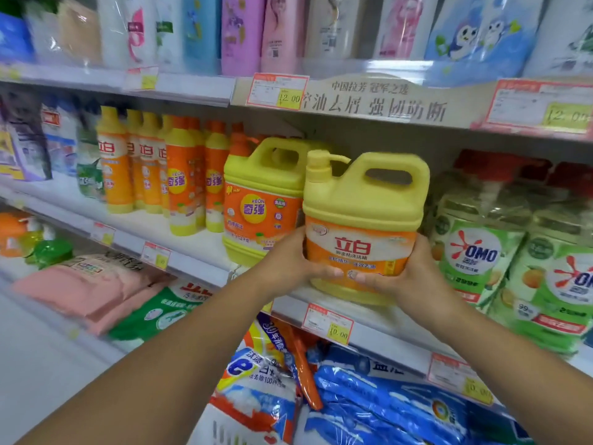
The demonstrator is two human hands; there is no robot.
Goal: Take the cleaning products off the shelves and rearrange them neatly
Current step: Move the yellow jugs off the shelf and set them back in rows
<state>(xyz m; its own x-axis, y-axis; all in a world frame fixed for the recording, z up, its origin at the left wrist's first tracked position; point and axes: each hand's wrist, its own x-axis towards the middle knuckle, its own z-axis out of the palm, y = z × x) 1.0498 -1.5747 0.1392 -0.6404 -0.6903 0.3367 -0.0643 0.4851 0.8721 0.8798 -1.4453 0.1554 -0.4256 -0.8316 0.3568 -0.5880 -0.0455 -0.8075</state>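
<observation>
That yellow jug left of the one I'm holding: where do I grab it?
On the left jug, probably the top handle, reached from the front: the loop stands open, while orange bottles and the held jug crowd its sides.

I've got the yellow pump jug (pixel 362 220) upright, orange label facing me, pump on its left, handle on its right. Left hand (pixel 288 261) and right hand (pixel 414 271) grip its lower sides, thumbs across the label. Its base is at the front edge of the middle shelf (pixel 199 248); can't tell if it's resting there. A second yellow jug (pixel 260 207) stands upright just beside it, left and further back.
</observation>
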